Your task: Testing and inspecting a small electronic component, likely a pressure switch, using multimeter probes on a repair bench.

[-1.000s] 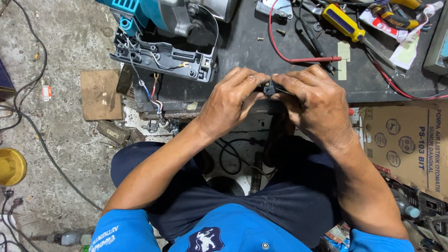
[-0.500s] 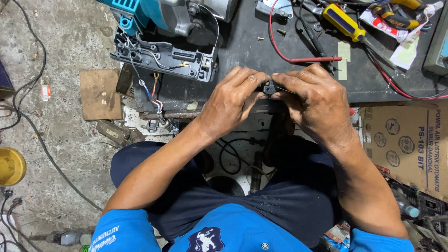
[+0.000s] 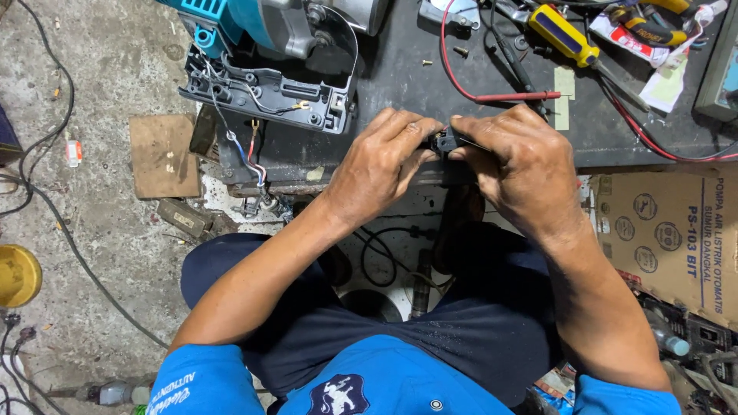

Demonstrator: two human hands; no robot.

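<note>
Nothing moved, hands still pinching small black part, apparently mostly hidden

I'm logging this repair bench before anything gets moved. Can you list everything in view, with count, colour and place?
small part: one, black, pinched between both hands at the bench edge
power tool: one, teal and grey, opened, top left of bench
open tool housing: one, dark grey, loose wires hanging from it
probe lead: one, red, lying above the hands
screwdriver: one, yellow and blue handle, top right
bench: one, black top
cardboard box: one, brown, right of the knees
wood piece: one, brown, on the floor at left
yellow container: one, far left floor
left hand: on the part
right hand: on the part
</note>
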